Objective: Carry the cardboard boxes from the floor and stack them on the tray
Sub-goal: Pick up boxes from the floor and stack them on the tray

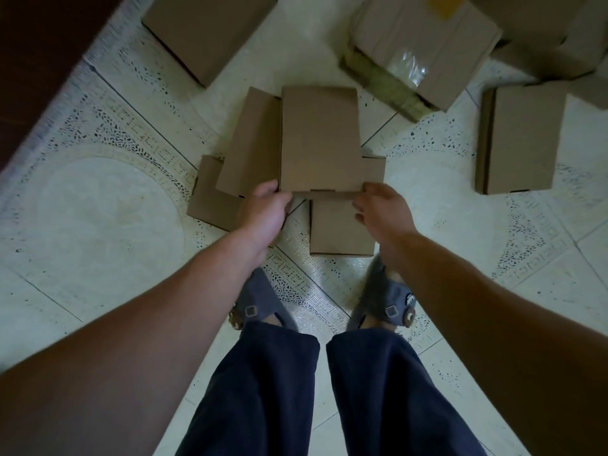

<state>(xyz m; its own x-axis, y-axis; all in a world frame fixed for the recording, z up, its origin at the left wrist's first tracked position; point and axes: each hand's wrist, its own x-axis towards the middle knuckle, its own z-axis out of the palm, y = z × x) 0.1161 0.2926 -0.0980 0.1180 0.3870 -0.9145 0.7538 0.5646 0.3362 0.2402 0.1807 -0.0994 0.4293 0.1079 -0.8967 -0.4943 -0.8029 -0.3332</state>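
The tiled floor (98, 209) carries every box in sight; no tray shows. A dark furniture edge (39, 60) runs far left of the top box (319, 139), my landmark; beyond it to the right sits a large bundle (424, 47) with a plastic patch; beyond it to the left lies a flat box (210, 31); well to its right lies another flat box (523, 136). The top box rests on a loose pile: a slanted box (253, 143) just left of and under it, a lower box (210, 199) further left, a near box (335, 228) poking out towards the feet.

The left grip (265, 209) is curled round the top box's near left corner; the right grip (381, 209) has its thumb at the near right corner, fingers curled below the edge, though whether they bear on the underside I cannot tell.

The box looks light, stiff and dry, probably empty; thin walls may dent under a hard pinch, so opposite corners with fingers underneath seem soundest. Bare floor opens left and right of it; lifting straight up should spare the pile.
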